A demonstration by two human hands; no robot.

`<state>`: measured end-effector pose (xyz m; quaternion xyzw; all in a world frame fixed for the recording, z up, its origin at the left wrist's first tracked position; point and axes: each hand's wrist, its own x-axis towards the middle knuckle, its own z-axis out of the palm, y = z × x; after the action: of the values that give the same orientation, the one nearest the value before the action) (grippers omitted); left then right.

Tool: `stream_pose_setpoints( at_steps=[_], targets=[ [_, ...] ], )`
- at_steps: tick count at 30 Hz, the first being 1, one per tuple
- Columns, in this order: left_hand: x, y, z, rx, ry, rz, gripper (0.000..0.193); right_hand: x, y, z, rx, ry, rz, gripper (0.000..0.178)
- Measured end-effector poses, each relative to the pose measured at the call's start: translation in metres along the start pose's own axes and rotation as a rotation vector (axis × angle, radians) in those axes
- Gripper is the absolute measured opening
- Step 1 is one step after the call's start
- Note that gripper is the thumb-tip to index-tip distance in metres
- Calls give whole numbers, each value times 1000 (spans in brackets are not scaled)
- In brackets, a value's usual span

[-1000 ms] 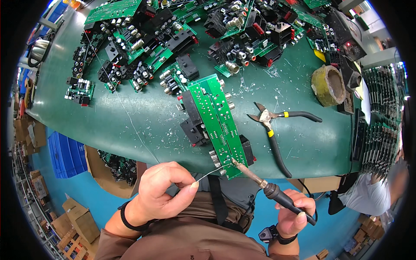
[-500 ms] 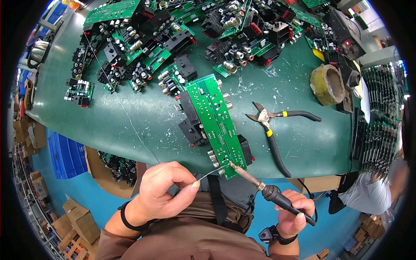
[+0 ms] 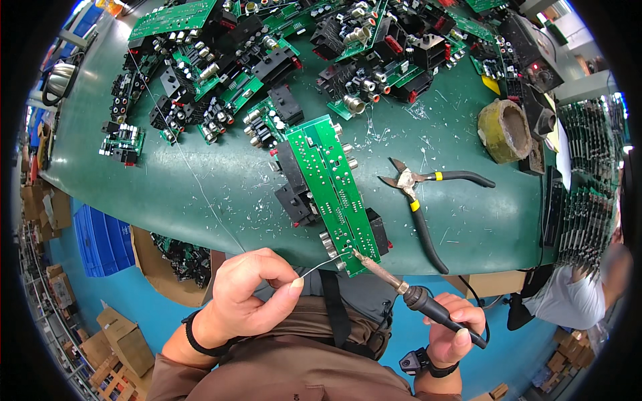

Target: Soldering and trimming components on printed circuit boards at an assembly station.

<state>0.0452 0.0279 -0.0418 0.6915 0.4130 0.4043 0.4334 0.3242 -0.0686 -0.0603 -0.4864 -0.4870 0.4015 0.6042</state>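
A green circuit board (image 3: 329, 187) lies solder side up at the table's near edge, with black blocks and silver jacks sticking out from under its sides. My left hand (image 3: 257, 294) pinches a thin solder wire (image 3: 319, 265), whose tip reaches the board's near end. In my right hand (image 3: 456, 327) is a soldering iron (image 3: 428, 303), held like a pen by its black handle. The iron's tip meets the board close to the wire's end. From behind my left hand the wire runs up and left across the table.
Cutting pliers (image 3: 409, 179) lie spread to the right of the board. Many assembled circuit boards (image 3: 227, 67) are heaped along the far side. A yellow-sided round pot (image 3: 500, 134) stands at right. Wire clippings litter the green table (image 3: 180, 207). Another person's sleeve (image 3: 568, 297) shows at lower right.
My left hand has shifted very slightly left and down with the solder wire. The iron's tip has moved a touch on the board; the board itself stays nearly in place.
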Motion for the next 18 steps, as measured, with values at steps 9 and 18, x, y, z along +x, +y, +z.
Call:
stream_pose_setpoints(
  at_steps=[9,18],
  targets=[
    [-4,-3,-2,-3,8,-21,13,2,1,-1,39,26,-38,32],
    [-6,-3,0,26,15,-40,13,54,-8,-41,-489,298,-479,38]
  ],
)
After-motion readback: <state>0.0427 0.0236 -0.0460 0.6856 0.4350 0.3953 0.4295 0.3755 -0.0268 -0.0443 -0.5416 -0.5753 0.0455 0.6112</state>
